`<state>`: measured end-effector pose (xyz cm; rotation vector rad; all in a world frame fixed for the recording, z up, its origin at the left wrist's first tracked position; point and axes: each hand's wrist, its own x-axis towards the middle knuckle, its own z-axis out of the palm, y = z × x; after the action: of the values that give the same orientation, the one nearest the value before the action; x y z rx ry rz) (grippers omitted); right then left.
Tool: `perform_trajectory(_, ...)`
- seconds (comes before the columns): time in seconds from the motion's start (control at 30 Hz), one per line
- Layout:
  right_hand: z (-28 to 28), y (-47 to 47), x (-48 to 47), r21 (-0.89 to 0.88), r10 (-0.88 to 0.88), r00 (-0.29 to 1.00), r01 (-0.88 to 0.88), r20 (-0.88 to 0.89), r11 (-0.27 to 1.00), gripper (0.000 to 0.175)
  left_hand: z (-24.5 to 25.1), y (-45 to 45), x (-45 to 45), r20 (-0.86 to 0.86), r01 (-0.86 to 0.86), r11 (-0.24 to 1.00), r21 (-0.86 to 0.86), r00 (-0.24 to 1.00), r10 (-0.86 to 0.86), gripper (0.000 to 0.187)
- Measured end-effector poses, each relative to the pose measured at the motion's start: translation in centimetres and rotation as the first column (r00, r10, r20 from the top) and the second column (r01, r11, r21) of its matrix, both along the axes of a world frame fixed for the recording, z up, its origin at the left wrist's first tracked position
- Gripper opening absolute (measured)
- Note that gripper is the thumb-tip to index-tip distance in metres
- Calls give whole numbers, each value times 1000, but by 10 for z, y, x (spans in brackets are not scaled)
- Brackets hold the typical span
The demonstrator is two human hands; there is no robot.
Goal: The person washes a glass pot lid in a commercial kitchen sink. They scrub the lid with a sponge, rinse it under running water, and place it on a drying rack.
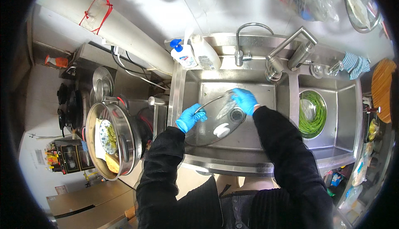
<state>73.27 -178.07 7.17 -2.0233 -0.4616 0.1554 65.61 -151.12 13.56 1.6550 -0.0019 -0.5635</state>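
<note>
A clear glass pot lid (202,132) with a metal rim and a white knob (221,130) is held tilted over the large sink basin (258,135). My left hand (190,117), in a blue glove, grips the rim on its left side. At the upper right of the lid is my right hand (245,100), also gloved in blue, with its fingers closed at the rim. Below those fingers a shiny, streaky patch shows; I cannot tell whether it is water, a reflection or clear film. The sink drain (236,114) is visible near my right hand.
Behind the basin stand a pump bottle (184,56), a white bottle (205,52), a thin curved tap (238,46) and a larger faucet (291,46). The right basin holds a bowl of long green stems (318,116). To the left is a big steel pan (90,144) with food inside.
</note>
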Motion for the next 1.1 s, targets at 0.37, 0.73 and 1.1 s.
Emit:
perform_trajectory(0.37,29,27,-15,-288,334,856,-231,393,930,21,14,-25,14,309,74,864,498,916,-257,15)
perform_trajectory(0.73,38,3,-2,-78,44,955,-22,294,997,20,6,-23,-3,70,-115,976,183,992,104,16)
perform_trajectory(1.1,5,7,-7,10,-182,983,182,19,983,22,8,-11,0,246,-155,935,318,966,77,24)
